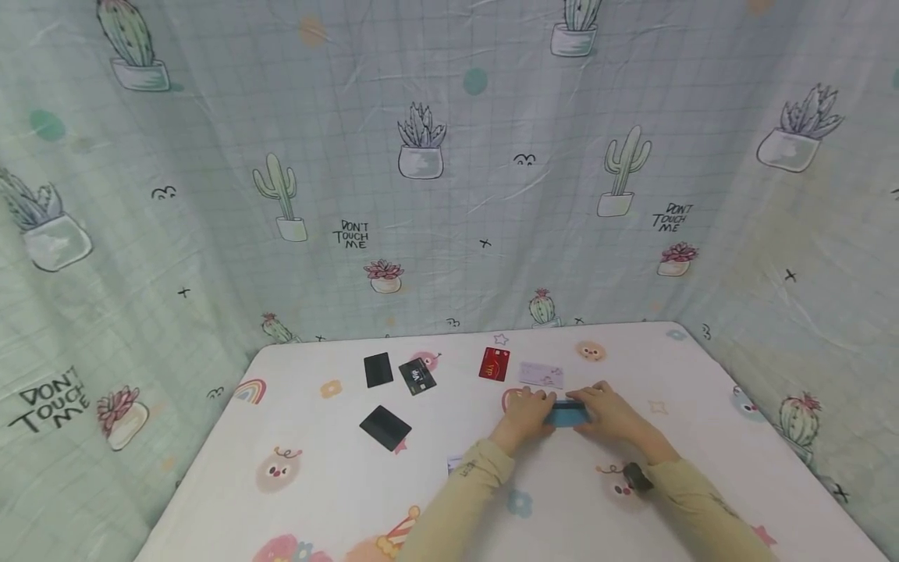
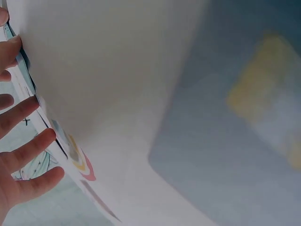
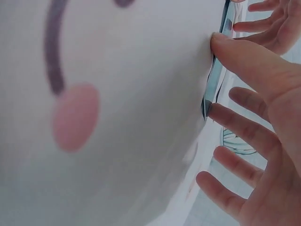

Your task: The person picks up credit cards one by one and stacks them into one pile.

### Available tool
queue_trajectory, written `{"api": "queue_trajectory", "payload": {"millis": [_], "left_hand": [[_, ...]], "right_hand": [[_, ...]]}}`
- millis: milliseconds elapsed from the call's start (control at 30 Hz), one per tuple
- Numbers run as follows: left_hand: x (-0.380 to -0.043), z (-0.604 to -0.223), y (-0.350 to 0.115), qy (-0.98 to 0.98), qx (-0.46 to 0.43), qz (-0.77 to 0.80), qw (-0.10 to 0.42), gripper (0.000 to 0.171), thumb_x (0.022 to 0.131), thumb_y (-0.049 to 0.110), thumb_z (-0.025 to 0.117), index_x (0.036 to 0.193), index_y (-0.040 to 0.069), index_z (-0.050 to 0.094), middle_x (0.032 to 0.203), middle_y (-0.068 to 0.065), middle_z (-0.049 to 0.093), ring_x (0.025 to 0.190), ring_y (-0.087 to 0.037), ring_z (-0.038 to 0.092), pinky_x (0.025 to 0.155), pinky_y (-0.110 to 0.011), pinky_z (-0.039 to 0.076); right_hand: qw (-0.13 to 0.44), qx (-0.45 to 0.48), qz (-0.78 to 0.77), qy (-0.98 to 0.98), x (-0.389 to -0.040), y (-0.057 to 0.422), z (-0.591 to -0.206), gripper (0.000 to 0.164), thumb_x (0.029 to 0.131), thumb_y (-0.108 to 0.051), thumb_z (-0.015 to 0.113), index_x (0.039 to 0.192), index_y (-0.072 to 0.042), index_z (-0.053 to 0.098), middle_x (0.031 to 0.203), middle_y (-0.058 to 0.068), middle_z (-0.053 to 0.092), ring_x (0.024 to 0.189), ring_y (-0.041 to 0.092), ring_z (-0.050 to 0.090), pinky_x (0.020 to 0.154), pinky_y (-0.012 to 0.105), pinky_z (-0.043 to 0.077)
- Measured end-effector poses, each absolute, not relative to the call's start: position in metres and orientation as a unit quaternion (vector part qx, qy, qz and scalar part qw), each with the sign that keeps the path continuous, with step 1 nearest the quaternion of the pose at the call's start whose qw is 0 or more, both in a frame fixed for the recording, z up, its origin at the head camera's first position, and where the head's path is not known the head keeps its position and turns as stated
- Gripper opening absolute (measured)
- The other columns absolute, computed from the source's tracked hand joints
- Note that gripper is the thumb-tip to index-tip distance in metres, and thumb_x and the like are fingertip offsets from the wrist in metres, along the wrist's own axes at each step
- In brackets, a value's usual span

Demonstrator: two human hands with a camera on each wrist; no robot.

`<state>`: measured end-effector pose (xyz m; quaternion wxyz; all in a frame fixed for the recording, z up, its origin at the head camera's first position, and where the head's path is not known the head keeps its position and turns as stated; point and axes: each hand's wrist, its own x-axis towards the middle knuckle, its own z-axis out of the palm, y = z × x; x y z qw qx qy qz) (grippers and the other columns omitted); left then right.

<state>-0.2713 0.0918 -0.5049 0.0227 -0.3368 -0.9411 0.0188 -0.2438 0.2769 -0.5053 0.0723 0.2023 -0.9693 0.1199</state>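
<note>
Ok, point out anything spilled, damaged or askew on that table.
No spill or obvious damage shows. In the head view, the lower plain black card and the patterned black card lie diagonally, askew against the straighter red card and lilac card.

My sleeved left forearm [image 1: 456,496] slants toward 1 to 2 o'clock, ending in my left grip [image 1: 525,414]; my sleeved right forearm [image 1: 702,499] slants toward 10 to 11 o'clock, ending in my right grip [image 1: 612,414] at the left's 3 o'clock. Both pinch. Wrist views: left lower fingers [image 2: 30,150] spread toward 2 o'clock; right thumb [image 3: 254,66] toward 10 o'clock.
</note>
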Motion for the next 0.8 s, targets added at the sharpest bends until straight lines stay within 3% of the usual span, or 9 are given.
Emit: {"api": "queue_trajectory", "payload": {"millis": [800], "left_hand": [[-0.2679, -0.5066, 0.0928, -0.936, -0.341, 0.048, 0.070, 0.050, 0.077, 0.045, 0.063, 0.119, 0.021, 0.052, 0.109, 0.002, 0.056, 0.099, -0.019, 0.051, 0.077, -0.032, 0.046]], "right_hand": [[0.088, 0.239, 0.078, -0.964, -0.2466, 0.2733, -0.5064, 0.054, 0.067, -0.029, 0.074, 0.112, -0.003, 0.058, 0.100, 0.006, 0.056, 0.088, 0.020, 0.045, 0.074, 0.037, 0.044]]}}
